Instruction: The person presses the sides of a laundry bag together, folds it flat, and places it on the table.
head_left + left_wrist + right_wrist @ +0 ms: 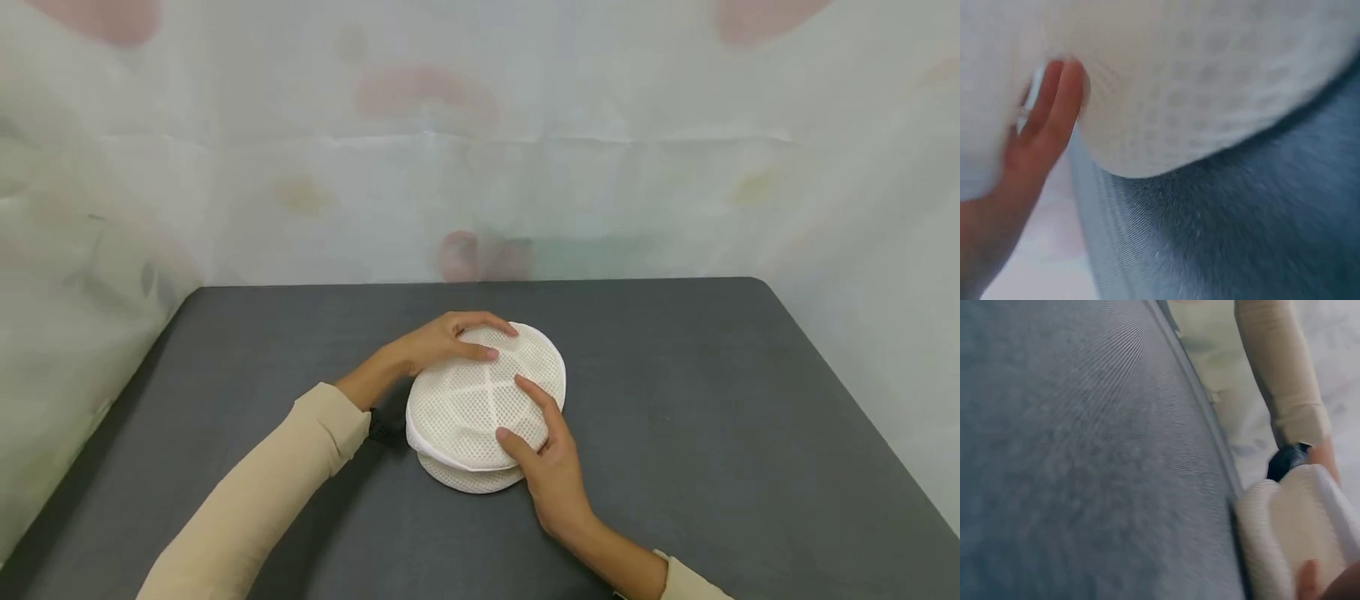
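Note:
A round white mesh case (472, 408) lies on the dark grey table (712, 400), its upper half sitting slightly off the lower half at the near edge. My left hand (450, 337) rests on its far left top, fingers laid across the mesh. On the near right side my right hand (555, 467) touches the top with thumb and forefinger. The left wrist view shows the mesh (1210, 81) close up, with one finger (1054, 112) alongside it. In the right wrist view the case's edge (1297, 525) and my left sleeve (1285, 375) show.
A pale printed sheet (480, 167) hangs behind and beside the table. The table's rounded far right corner (757, 283) and left edge (150, 350) are in sight. A black band (382, 425) sits at my left wrist.

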